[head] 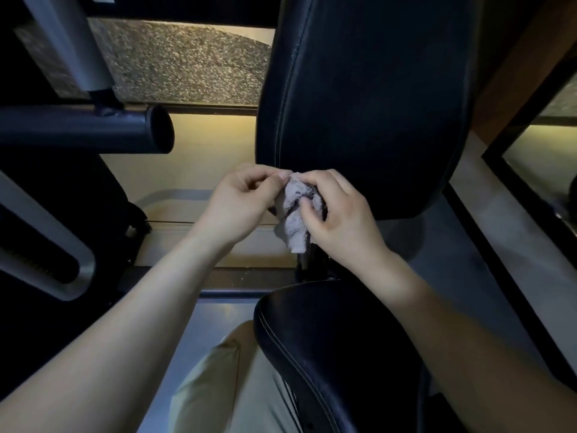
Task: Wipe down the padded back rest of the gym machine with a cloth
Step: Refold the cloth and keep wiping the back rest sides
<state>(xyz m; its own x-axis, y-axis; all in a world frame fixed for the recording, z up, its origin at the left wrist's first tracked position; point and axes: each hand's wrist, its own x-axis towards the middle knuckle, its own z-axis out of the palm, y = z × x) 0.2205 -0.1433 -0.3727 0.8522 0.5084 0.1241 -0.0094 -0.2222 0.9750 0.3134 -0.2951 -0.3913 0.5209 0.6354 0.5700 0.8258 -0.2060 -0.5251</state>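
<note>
Head view looks down at both hands meeting just in front of the lower edge of the padded back rest, above the seat pad. Between them sits a crumpled grey cloth. The left hand pinches the cloth's upper edge between thumb and forefinger, its other digits loosely curled. The right hand curls its fingers round the bunch from the other side, thumb pressed into its front. Holding it two-handed like this looks like gathering or refolding it into a pad that fits the palm, ready to be pressed to the upholstery. The cloth lies bunched between the two sets of fingertips, its loose tail hanging below them. Whether it touches the back rest I cannot tell, though it sits right at the lower rim. No wiping stroke seems under way, and the tall dark face above looks untouched
</note>
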